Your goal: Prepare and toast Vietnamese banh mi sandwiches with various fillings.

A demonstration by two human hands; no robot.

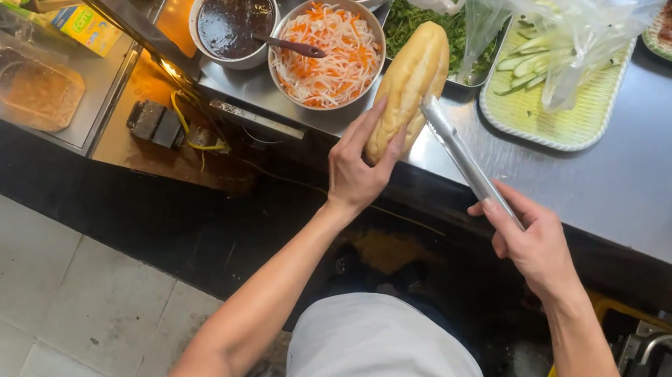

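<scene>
Stainless steel makes up the worktop (670,174) we lean over, crowded with bowls and trays beyond our fingers. Our left hand (355,169) has its fingers closed around the lower end of a baguette (410,82), golden and crusty, its long axis running up and away from the palm, slightly tilted. Our right hand (533,246) grips shiny metal tongs (466,158), whose tips touch the loaf's right flank. Just past the bread sit a bowl of shredded carrot and radish (327,54) and a bowl of dark sauce (232,18).
</scene>
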